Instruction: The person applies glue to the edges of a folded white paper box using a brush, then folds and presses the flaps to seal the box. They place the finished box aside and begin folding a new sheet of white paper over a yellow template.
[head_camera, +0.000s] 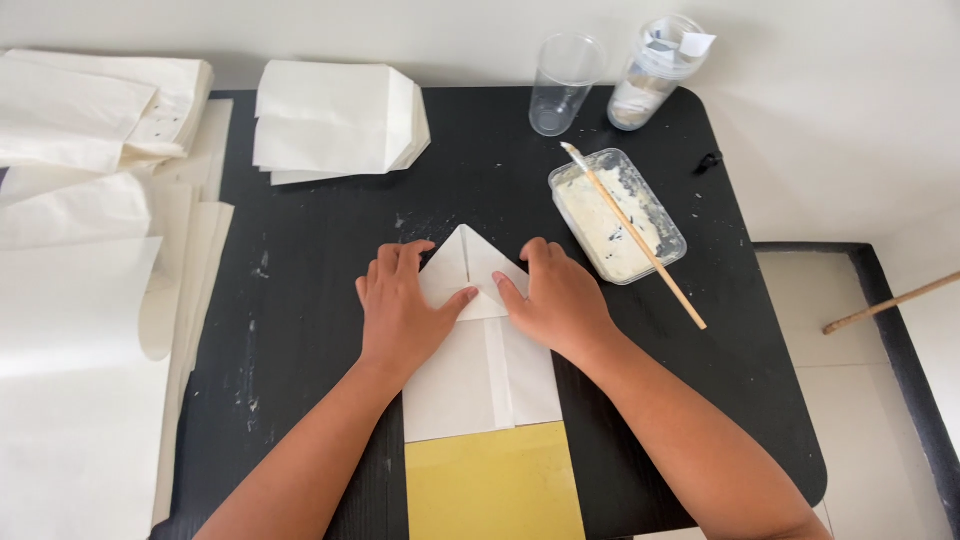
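White folded paper piece (483, 372) lying in the middle of the black rounded counter (320, 290), its top end folded into a triangle pointing away. Left hand (398, 312) flat and open on the left flap, thumb touching the centre seam; right hand (556, 298) flat and open on the right flap, thumb meeting the same seam. Both pressing down, gripping nothing. Yellow sheet (493, 482) just below the paper, at the near counter edge. Clear plastic tub of white paste (600, 228) near the right hand, with a thin wooden stick (634, 236) resting across it. Clear plastic cup (562, 84) and small plastic jar (652, 72) behind the tub. Stack of folded white paper (335, 122) at the far left of the counter.
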